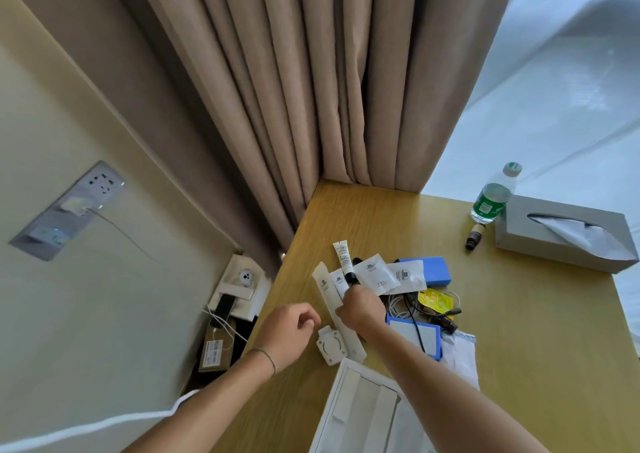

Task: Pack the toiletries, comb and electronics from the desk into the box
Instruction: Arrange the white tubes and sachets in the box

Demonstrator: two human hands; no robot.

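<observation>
Two hands over desk (519,314) — right hand (362,305) fingers clamped on tube (344,260); left hand (289,328) loosely curled, empty.

On my feed: wooden desk (519,331); white box (360,414), near edge; right hand (362,308) gripping white tube (343,260) by its black cap; left hand (289,331) loosely curled, holding nothing; white sachets (375,274), blue case (437,271), tangled cables (408,305); water bottle (493,194) touching grey tissue box (561,234).

Yellow-brown wood-grain desk top (519,314) – smooth, low sheen. Small white plastic tube with black cap (344,260) – glossy. White paper sachets (375,274) matt. Grey tissue box (540,241) matt. Beige pleated cloth curtain (311,88).
</observation>
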